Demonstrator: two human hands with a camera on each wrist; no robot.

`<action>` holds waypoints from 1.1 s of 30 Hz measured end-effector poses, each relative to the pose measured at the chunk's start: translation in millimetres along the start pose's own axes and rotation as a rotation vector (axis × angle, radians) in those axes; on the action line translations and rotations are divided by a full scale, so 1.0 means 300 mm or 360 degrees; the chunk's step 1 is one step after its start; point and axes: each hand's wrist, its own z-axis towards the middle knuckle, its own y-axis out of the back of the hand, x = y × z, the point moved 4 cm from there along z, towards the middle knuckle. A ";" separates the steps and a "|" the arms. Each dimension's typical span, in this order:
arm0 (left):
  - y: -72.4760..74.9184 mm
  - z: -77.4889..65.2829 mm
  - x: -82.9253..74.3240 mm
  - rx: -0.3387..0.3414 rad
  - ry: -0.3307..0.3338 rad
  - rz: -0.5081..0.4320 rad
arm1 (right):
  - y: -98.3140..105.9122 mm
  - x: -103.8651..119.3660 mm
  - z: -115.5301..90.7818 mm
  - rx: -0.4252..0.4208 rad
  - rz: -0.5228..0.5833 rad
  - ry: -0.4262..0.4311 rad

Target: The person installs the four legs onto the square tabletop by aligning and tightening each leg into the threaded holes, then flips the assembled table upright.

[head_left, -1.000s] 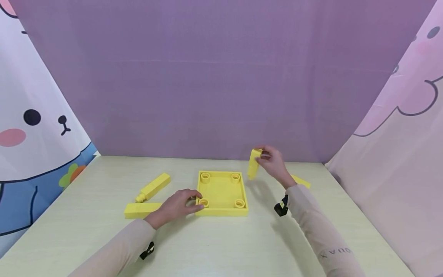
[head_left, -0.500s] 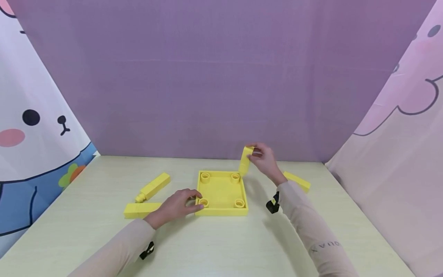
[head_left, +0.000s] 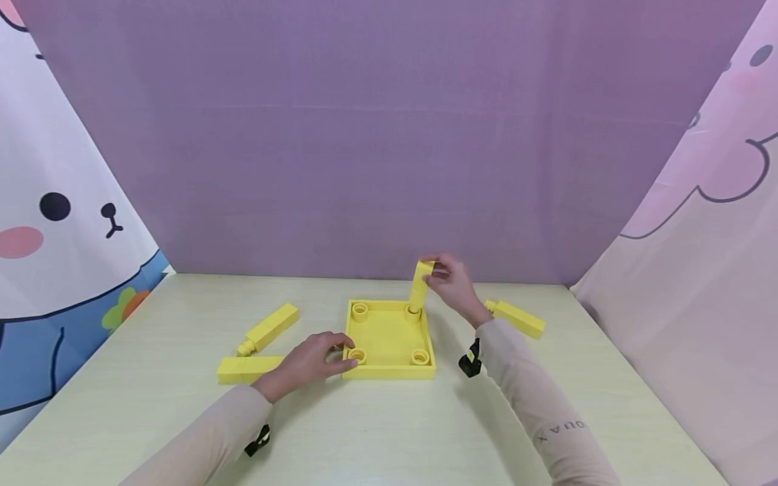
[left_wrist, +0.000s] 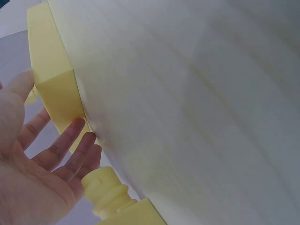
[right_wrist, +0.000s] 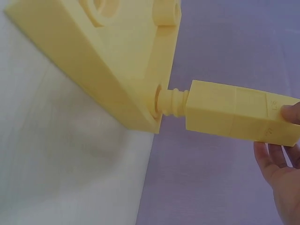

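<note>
A shallow square yellow tabletop (head_left: 389,331), raised rim and round corner sockets facing up, lies mid-table. At its left front corner my left hand (head_left: 313,361) holds the edge between thumb and fingers; the left wrist view shows the fingertips (left_wrist: 79,123) against the side wall. My right hand (head_left: 454,287) pinches a yellow table leg (head_left: 421,287) by its top end, above the far right socket (head_left: 413,312). In the right wrist view the leg's threaded tip (right_wrist: 172,102) is at the socket mouth, the leg slightly tilted. How deep the tip sits is unclear.
Two more yellow legs, one angled (head_left: 270,329) and one crosswise (head_left: 246,369), lie left of the tabletop, the latter partly behind my left hand. Another leg (head_left: 519,319) lies to the right, past my right wrist. A purple cloth (head_left: 389,148) hangs behind the table (head_left: 377,432).
My right hand has carried the leg leftward, from beside the tabletop to its far right socket, and the leg is more upright. My left hand has stayed at the corner.
</note>
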 end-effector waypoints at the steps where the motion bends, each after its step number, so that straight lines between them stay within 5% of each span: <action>1: 0.000 0.000 0.000 0.0000 -0.0002 -0.0002 | -0.003 0.001 -0.001 0.0006 -0.0010 0.0004; 18: 0.002 -0.003 -0.003 0.0003 -0.0002 -0.0002 | -0.042 -0.044 -0.007 0.0007 0.0005 0.0002; 25: 0.003 -0.004 -0.007 0.0003 0.0000 0.0007 | -0.038 -0.054 -0.014 -0.0058 -0.0052 0.0121; 33: 0.002 -0.002 -0.005 0.0008 -0.0011 0.0002 | -0.027 -0.031 -0.009 0.0042 -0.0214 -0.0048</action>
